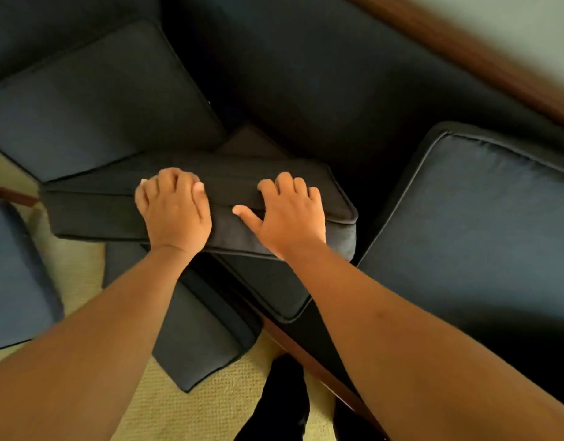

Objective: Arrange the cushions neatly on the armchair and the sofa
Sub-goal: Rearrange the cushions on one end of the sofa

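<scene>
both hands, left hand and right hand, grip the dark cushion beneath them.

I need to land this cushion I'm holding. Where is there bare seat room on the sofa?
Free: the dark seat gap between the left seat cushion and the right seat cushion, behind the held cushion. Crowded: the front edge, where another cushion overhangs, and the carpet, with one cushion.
</scene>
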Demonstrator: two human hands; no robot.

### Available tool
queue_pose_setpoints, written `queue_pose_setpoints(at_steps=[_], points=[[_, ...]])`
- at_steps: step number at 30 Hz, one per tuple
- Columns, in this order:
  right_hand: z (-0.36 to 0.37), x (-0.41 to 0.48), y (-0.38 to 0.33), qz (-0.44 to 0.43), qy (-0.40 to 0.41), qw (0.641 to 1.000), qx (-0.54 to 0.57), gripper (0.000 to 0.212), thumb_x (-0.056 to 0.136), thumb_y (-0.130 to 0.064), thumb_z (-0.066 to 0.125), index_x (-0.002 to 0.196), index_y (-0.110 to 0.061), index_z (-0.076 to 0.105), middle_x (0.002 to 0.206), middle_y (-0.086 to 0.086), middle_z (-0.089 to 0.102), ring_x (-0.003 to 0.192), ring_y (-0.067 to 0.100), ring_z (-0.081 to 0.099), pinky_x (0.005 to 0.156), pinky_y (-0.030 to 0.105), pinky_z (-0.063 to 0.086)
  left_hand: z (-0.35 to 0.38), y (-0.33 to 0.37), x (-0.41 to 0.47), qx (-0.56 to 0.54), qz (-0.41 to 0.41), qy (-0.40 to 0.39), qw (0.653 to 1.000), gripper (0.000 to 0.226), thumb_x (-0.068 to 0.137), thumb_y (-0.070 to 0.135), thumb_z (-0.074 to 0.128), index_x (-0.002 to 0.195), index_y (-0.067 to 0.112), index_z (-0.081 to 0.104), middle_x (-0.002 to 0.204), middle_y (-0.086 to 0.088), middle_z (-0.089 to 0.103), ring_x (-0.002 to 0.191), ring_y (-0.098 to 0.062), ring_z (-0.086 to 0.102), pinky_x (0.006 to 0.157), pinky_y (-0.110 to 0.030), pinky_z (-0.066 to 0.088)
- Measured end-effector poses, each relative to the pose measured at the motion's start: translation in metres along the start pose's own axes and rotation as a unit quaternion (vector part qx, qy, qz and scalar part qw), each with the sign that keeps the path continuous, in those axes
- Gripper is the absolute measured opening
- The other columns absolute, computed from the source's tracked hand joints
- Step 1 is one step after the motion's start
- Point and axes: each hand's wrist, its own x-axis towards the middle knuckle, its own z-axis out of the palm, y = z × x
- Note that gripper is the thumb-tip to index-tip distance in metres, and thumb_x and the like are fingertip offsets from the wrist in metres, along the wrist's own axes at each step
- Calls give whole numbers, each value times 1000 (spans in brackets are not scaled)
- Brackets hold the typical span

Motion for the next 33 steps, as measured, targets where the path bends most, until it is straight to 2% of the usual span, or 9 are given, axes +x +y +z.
queue_pose_setpoints(at_steps=[2, 4, 6, 8, 16, 20, 26, 30, 33], points=[[21, -18, 20, -28, -25, 999, -1, 73, 93, -78, 29, 137, -25, 51, 128, 4, 51, 112, 28, 50, 96, 44, 40, 15, -9, -24, -14, 92, -33, 995, 34, 100, 41, 40, 114, 16, 60, 130, -12, 54, 116, -37, 48, 109, -55, 27], [46, -39, 58, -58, -153, 986, -34, 72, 95, -74, 34, 152, -30, 35, 143, 4, 42, 126, 30, 43, 104, 46, 35, 36, -19, -55, 1, 150, -183, 972, 47, 99, 50, 42, 135, 21, 54, 151, -11, 43, 130, -36, 44, 108, -55, 32], [72, -63, 97, -4, -307, 948, -82, 71, 101, -61, 39, 161, -36, 10, 157, 6, 27, 138, 32, 34, 111, 48, 31, 64, -30, -83, 41, 150, -388, 909, 61, 103, 52, 38, 158, 28, 23, 170, -5, 2, 151, -34, 18, 115, -53, 31], [81, -81, 122, 66, -366, 924, -93, 81, 102, -53, 47, 160, -39, -9, 163, 8, 17, 141, 33, 34, 112, 49, 33, 81, -33, -100, 80, 110, -473, 871, 76, 103, 54, 39, 160, 31, -5, 165, 1, -28, 155, -34, -4, 119, -52, 24], [57, -87, 150, 84, -270, 959, -34, 83, 102, -46, 52, 162, -30, -3, 169, 8, 10, 156, 28, 7, 122, 49, 19, 75, 32, -71, 100, 70, -418, 900, 77, 101, 58, 38, 162, 25, 4, 169, -10, -7, 151, -36, 17, 118, -51, 27], [2, -90, 213, 157, -111, 981, -32, 79, 98, -42, 57, 162, -27, 14, 166, 10, 19, 154, 30, 14, 121, 50, 20, 67, 109, -46, 54, 162, -364, 916, 70, 102, 54, 39, 160, 23, 15, 169, -8, 7, 143, -32, 37, 112, -49, 35], [-98, -128, 355, 272, 98, 956, -48, 76, 91, -37, 66, 157, -25, 31, 157, 14, 27, 148, 35, 22, 118, 55, 21, 45, 267, -20, -101, 372, -218, 897, 67, 102, 42, 49, 158, 17, 24, 168, -10, 14, 147, -32, 30, 114, -50, 35], [-154, -168, 443, 442, 1, 896, -45, 101, 82, -82, 54, 160, -27, 21, 159, 16, 24, 148, 39, 23, 117, 58, 21, 23, 374, -5, -118, 463, -133, 869, 71, 100, 38, 55, 158, 16, 22, 168, -13, 10, 151, -36, 21, 113, -53, 34], [-164, -191, 465, 442, -97, 890, -54, 112, 71, -95, 46, 159, -28, 26, 159, 14, 33, 144, 40, 33, 116, 59, 26, 12, 436, 1, -85, 471, -161, 863, 74, 100, 42, 53, 160, 19, 15, 169, -11, 1, 153, -36, 15, 115, -57, 28]])
